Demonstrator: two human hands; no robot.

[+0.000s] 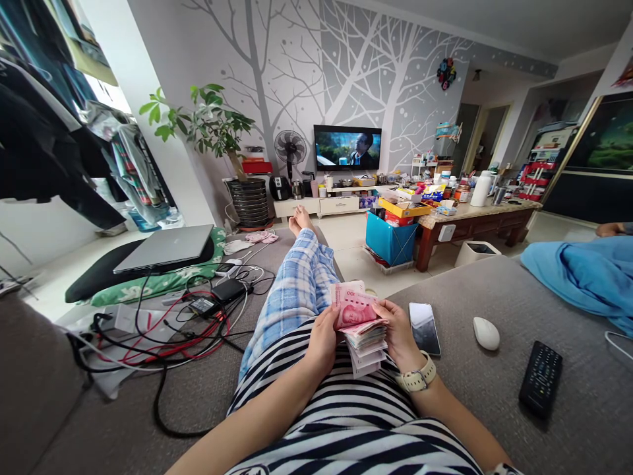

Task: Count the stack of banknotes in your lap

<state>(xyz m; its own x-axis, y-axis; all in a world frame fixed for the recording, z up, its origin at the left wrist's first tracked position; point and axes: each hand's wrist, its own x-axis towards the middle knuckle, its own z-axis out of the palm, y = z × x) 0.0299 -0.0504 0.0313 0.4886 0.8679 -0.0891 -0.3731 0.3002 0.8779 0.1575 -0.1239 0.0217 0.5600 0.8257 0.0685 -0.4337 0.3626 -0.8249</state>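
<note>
A thick stack of pink and pale banknotes (364,338) is held over my lap, in front of the striped shirt (356,415). The top note is a pink 100 bill (356,309), lifted up and facing me. My left hand (325,338) is closed on the stack's left edge, its thumb on the front. On the opposite side my right hand (398,330) grips the notes, thumb at the top note's right edge. A pale watch band (418,375) circles the right wrist. Several lower notes fan out downward below the hands. The fingers behind the stack are hidden.
On the grey sofa to my right lie a phone (424,328), a white mouse (486,333) and a black remote (541,379). Tangled cables (198,323) and a laptop (165,249) are at left. A cluttered table (475,212) stands beyond a blue storage box (390,239).
</note>
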